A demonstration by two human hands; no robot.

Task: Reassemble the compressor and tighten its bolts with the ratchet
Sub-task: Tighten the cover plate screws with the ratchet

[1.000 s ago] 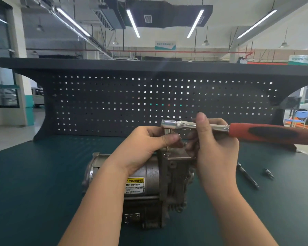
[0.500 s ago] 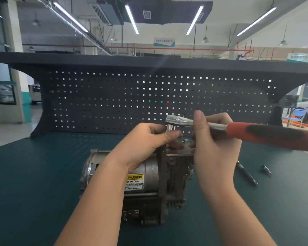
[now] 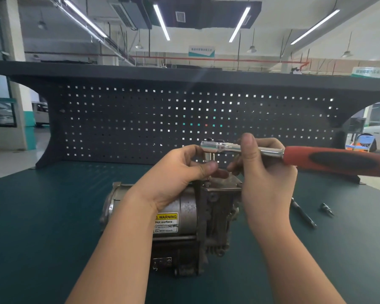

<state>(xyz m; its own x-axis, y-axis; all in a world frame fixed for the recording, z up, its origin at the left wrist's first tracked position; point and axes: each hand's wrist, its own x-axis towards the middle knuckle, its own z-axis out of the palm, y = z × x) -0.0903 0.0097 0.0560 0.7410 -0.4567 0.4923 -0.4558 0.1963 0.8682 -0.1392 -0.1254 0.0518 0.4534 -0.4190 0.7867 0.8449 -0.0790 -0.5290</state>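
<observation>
One compressor (image 3: 184, 218) sits mid-frame on the green desk (image 3: 42, 227), lying on its side with the yellow warning label facing up. The right hand (image 3: 266, 178) is wrapped around the metal shank of the ratchet (image 3: 272, 151), up near the head rather than on the red grip, which sticks out toward the right edge of the frame. The left hand (image 3: 178, 172) is pinching the socket just under the ratchet head, right above the bolt (image 3: 208, 179) on the compressor's top plate. Looks to me like the socket is only being lined up, not seated yet. What could go wrong: if it goes on crooked, it'll slip off or round the bolt head, and cranking a bolt that hasn't started straight could cross-thread it. Fingers that close to the socket could get pinched too. Count-wise: one ratchet, one bolt I can actually see, plus two loose tool bits on the desk at lower right, a long one (image 3: 303, 212) and a short one (image 3: 326, 209). Behind it all, one pegboard (image 3: 140, 119).
</observation>
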